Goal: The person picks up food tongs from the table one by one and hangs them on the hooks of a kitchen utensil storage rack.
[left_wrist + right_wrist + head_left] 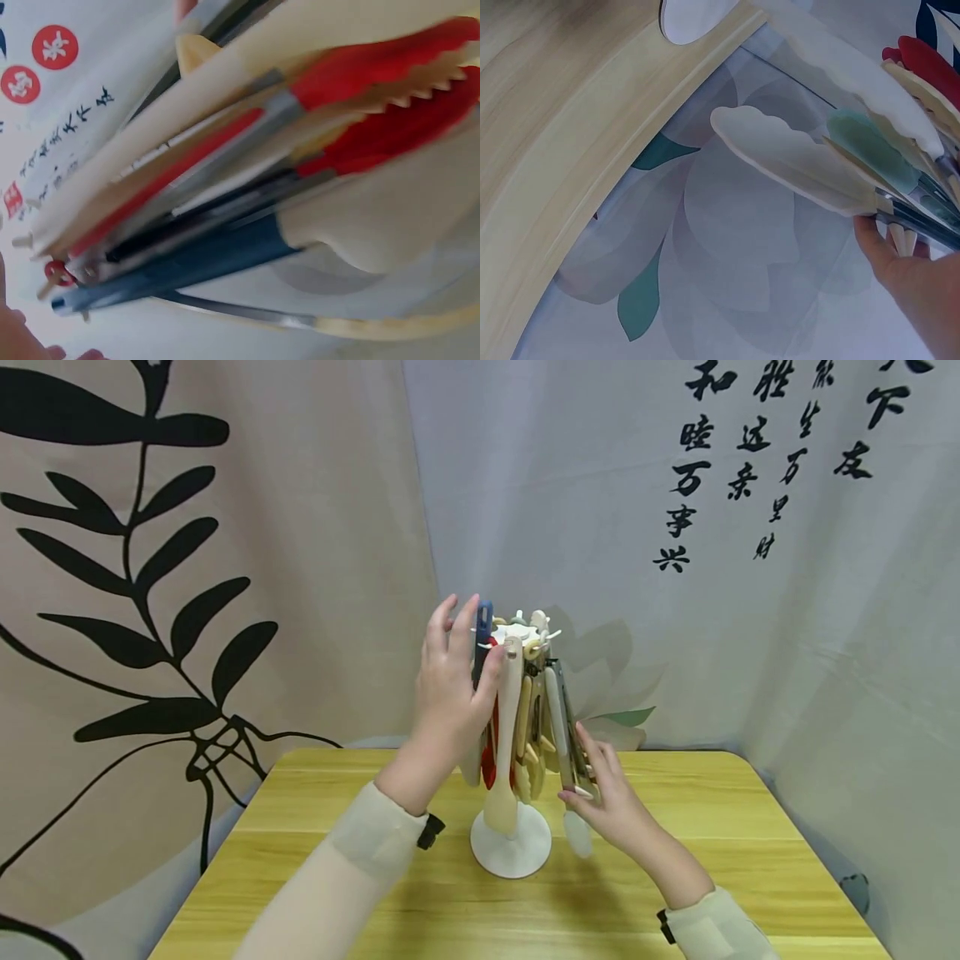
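Several kitchen utensils hang from a white stand [512, 852] with a round base. My left hand [453, 693] is raised beside the stand's top left, fingers extended near a dark blue handle [483, 622]. In the left wrist view its fingertips show apart from that handle. Red-tipped tongs [375, 71] and a cream spatula [501, 806] hang close by. Low on the right side, my right hand [611, 797] holds a pair of tongs with a white scalloped head [795, 161], its thumb and fingers at the collar. Other utensils partly hide the tongs' far ends.
The stand rests on a yellow wood-grain table [360, 860]. Behind it hangs a pale cloth [570, 527] printed with dark leaves and characters. A pale rounded utensil end [577, 835] hangs low beside the base. Wooden-coloured utensils [528, 760] crowd the middle.
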The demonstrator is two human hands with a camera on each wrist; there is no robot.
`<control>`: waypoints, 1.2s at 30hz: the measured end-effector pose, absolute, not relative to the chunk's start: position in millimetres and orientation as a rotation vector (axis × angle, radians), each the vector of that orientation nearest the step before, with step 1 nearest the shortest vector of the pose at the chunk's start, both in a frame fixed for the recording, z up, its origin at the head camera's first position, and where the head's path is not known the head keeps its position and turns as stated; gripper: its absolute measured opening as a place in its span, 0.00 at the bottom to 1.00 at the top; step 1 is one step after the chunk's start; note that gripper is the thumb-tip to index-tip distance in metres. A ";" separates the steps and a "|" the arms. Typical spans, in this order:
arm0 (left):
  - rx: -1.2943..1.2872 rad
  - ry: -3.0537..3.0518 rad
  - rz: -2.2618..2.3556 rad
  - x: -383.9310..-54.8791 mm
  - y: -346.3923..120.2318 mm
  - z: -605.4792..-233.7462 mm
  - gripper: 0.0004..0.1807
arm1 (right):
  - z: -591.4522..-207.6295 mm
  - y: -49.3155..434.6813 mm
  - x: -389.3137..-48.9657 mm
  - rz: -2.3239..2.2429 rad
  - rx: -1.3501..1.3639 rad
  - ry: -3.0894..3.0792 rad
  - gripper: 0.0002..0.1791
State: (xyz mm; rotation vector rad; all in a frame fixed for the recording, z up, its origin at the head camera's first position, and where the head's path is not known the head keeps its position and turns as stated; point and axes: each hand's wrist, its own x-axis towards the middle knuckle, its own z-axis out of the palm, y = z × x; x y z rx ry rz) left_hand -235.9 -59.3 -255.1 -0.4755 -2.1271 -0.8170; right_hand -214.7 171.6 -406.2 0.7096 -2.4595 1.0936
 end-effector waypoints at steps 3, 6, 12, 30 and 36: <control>-0.493 -2.137 -0.880 -236.5 -70.0 -264.1 0.30 | -405.8 171.3 -214.7 1.101 0.707 -2.456 0.54; -0.496 -2.161 -0.924 -236.6 -79.4 -275.3 0.30 | -405.7 171.6 -214.9 1.105 0.704 -2.463 0.54; -0.477 -2.232 -0.967 -235.5 -96.7 -299.2 0.31 | -405.4 171.6 -215.2 1.096 0.708 -2.456 0.54; -0.370 -2.537 -0.871 -224.4 -162.9 -398.1 0.33 | -403.4 175.5 -213.0 1.092 0.708 -2.557 0.53; -0.334 -2.633 -0.842 -220.8 -176.3 -419.1 0.34 | -402.0 181.0 -212.3 1.090 0.750 -2.575 0.53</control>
